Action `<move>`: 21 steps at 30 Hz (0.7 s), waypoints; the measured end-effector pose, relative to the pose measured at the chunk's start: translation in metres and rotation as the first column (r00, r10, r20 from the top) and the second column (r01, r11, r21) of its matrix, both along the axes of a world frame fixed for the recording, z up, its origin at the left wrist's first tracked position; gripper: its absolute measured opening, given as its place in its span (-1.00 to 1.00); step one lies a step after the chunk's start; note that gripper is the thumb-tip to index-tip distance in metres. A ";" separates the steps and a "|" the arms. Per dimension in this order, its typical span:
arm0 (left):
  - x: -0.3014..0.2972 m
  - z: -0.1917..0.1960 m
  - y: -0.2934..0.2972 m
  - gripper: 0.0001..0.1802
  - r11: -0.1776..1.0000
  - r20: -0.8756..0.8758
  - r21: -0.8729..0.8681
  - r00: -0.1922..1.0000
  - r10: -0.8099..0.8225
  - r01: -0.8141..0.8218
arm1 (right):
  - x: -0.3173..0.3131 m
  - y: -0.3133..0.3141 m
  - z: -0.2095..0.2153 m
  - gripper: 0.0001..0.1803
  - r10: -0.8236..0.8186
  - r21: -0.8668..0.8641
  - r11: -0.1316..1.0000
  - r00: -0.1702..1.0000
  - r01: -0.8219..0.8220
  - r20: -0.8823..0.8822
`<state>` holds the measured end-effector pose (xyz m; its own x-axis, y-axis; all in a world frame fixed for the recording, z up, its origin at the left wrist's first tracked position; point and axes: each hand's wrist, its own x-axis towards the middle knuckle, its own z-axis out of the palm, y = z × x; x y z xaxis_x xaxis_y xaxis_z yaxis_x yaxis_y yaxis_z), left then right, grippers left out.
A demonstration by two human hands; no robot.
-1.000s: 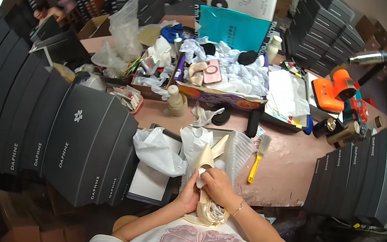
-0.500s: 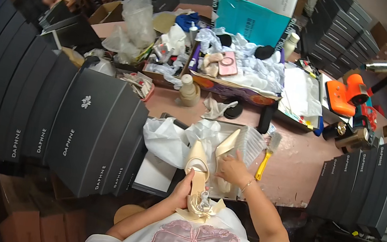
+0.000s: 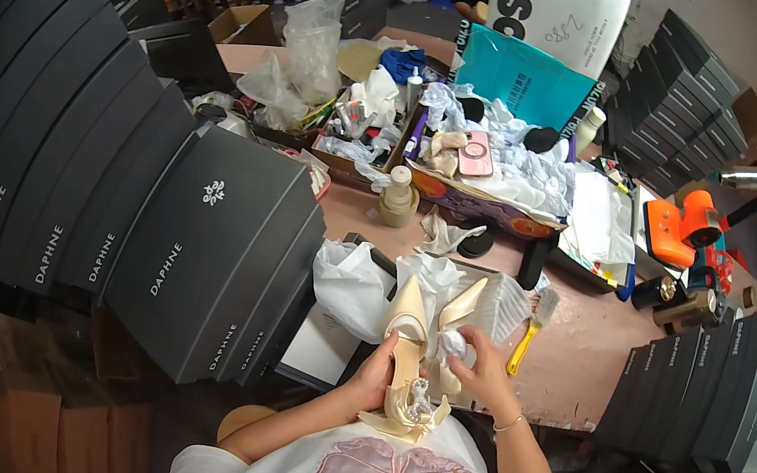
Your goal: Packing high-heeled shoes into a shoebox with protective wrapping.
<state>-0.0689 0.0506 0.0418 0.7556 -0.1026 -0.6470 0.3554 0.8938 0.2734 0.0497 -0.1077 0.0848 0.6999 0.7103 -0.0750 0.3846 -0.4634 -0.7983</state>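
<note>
My left hand (image 3: 372, 376) is closed round the side of a cream pointed-toe shoe (image 3: 409, 313). The shoe's toe points away from me, and a fabric bow with a sparkling ornament (image 3: 417, 403) hangs at its near end, against my shirt. Pinched in the fingers of my right hand (image 3: 487, 377) is a wad of white tissue paper (image 3: 453, 343), just right of that shoe. Beyond the wad, a second cream shoe (image 3: 464, 300) lies in an open shoebox lined with white tissue (image 3: 432, 273); my right hand and the wad partly cover it.
Dark grey shoeboxes (image 3: 208, 249) are stacked high on the left, with more (image 3: 730, 391) on the right. A yellow-handled brush (image 3: 529, 338) lies right of the open box. Behind stand a cream bottle (image 3: 397, 198) and a carton of crumpled paper (image 3: 494, 195) bearing a pink phone (image 3: 477, 154).
My right hand has come up from the second shoe and now shows a white tissue wad in its fingers. My left hand keeps its hold on the first shoe. The whole view has shifted slightly.
</note>
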 end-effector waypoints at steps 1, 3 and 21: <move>0.003 0.005 0.000 -0.31 0.999 0.035 -0.028 0.999 -0.034 0.035 | -0.008 0.001 0.008 -0.56 -0.022 0.213 0.975 0.974 0.071 -0.226; 0.005 0.002 -0.010 -0.36 0.999 0.090 -0.051 0.996 0.018 -0.014 | -0.024 0.012 0.013 -0.52 0.015 0.121 0.993 1.000 -0.015 0.001; 0.008 0.012 -0.122 -0.27 0.934 0.155 0.077 0.921 -0.356 0.348 | -0.020 -0.082 -0.002 -0.19 -0.267 0.147 0.949 0.959 0.279 -0.094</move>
<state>-0.0605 -0.0717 0.0542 0.7721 -0.3542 -0.5277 0.5915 0.7040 0.3929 0.0295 -0.1898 0.0826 0.8656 0.4994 -0.0352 0.1996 -0.4087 -0.8906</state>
